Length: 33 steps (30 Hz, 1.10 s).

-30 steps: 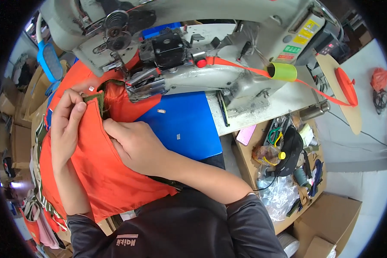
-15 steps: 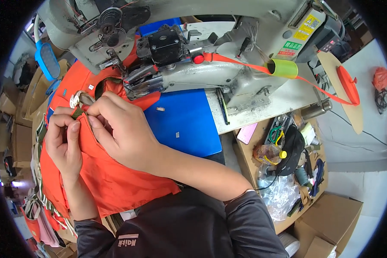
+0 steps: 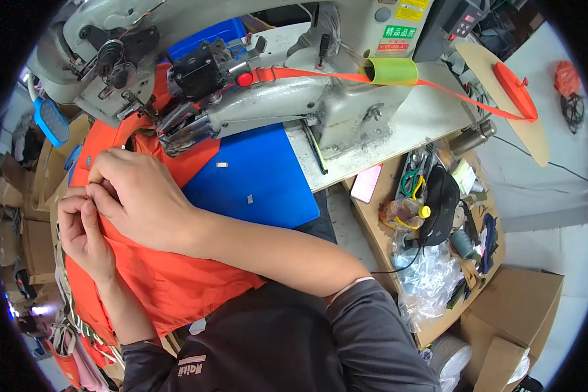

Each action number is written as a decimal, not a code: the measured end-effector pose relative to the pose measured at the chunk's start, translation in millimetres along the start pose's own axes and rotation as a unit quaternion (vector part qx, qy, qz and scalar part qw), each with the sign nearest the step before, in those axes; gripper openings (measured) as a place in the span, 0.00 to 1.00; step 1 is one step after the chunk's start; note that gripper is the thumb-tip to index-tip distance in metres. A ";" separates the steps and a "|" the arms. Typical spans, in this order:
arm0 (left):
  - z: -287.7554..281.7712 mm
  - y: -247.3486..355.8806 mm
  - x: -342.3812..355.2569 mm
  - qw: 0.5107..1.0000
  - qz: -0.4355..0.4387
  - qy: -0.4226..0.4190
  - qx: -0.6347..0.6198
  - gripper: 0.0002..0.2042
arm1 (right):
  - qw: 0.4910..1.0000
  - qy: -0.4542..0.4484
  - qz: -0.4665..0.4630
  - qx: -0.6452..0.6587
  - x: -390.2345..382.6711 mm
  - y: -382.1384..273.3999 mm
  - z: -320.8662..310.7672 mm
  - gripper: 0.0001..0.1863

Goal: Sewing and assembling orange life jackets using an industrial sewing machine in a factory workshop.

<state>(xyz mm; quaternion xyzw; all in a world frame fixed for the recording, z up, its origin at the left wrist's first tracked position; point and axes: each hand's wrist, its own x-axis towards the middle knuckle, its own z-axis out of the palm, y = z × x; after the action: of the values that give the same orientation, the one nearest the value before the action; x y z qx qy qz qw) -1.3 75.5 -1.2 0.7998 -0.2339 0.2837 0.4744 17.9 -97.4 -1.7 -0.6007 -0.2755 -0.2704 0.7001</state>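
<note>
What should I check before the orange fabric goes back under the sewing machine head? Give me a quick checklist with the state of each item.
1. Both hands on the work: ok. The left hand and right hand pinch the orange fabric together at its upper left edge.
2. Fingers apart from the sewing machine head: ok, a gap shows.
3. What is pinched between the fingertips: cannot tell, hidden by the right hand.
4. Orange strap feeding through the yellow guide: ok, it runs unbroken.
5. Blue board beside the fabric: not ok, two small bits lie on it.
6. Needle position: cannot tell.
</note>
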 end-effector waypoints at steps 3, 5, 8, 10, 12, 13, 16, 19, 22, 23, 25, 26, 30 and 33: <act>0.6 4.6 -5.0 1.000 -0.003 0.009 -0.014 0.04 | 1.000 -0.002 0.001 0.028 -3.6 -3.7 0.5 0.06; 3.6 8.3 -7.9 1.000 -0.001 -0.004 -0.010 0.03 | 0.999 -0.001 0.001 0.040 -6.7 -5.0 -2.2 0.06; 9.9 5.4 -8.2 1.000 -0.002 -0.001 -0.022 0.03 | 0.996 -0.009 0.049 0.069 -8.2 -4.0 -4.6 0.06; 8.4 3.8 -7.9 1.000 -0.004 0.006 -0.025 0.03 | 0.997 -0.006 0.041 0.069 -7.0 -2.6 -1.5 0.07; 3.3 4.7 -8.7 1.000 -0.006 -0.001 -0.020 0.03 | 0.995 -0.005 0.047 0.082 -8.1 -4.0 1.2 0.06; 3.8 7.7 -7.8 1.000 -0.001 0.002 -0.019 0.03 | 0.994 -0.004 0.054 0.095 -8.3 -5.1 2.4 0.05; 11.6 22.6 -3.6 0.999 0.033 0.023 0.021 0.03 | 0.989 -0.043 0.095 0.105 -12.6 -9.6 -3.3 0.03; 26.5 24.1 -5.8 1.000 0.022 0.009 0.004 0.05 | 0.966 -0.096 0.225 0.082 -19.8 -16.1 -25.0 0.05; 29.9 27.7 -1.2 0.998 0.057 -0.029 0.000 0.08 | 0.975 -0.112 0.191 0.020 -21.4 -25.0 -39.4 0.08; 28.8 29.1 -2.1 0.997 0.073 -0.023 -0.002 0.09 | 0.972 -0.101 0.208 0.034 -23.7 -28.4 -38.7 0.10; 25.8 35.1 -3.2 0.998 0.064 -0.017 -0.016 0.10 | 0.974 -0.118 0.194 0.009 -28.5 -25.9 -45.0 0.09; 23.9 34.1 -4.9 0.998 0.061 -0.005 -0.004 0.10 | 0.978 -0.132 0.161 -0.002 -30.2 -23.8 -46.1 0.09; 24.6 29.0 -6.2 0.995 0.100 -0.009 -0.011 0.13 | 0.985 -0.105 0.140 -0.005 -27.9 -25.9 -36.7 0.06; 26.9 31.2 -2.7 0.995 0.087 0.008 -0.039 0.12 | 0.987 -0.101 0.121 -0.019 -25.7 -26.4 -36.2 0.04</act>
<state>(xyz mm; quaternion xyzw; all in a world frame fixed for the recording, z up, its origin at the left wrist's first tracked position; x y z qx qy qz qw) -17.1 38.0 6.0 0.7554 -0.3095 0.3207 0.4804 -16.7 -135.5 -6.2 -0.6669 -0.2648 -0.1267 0.6849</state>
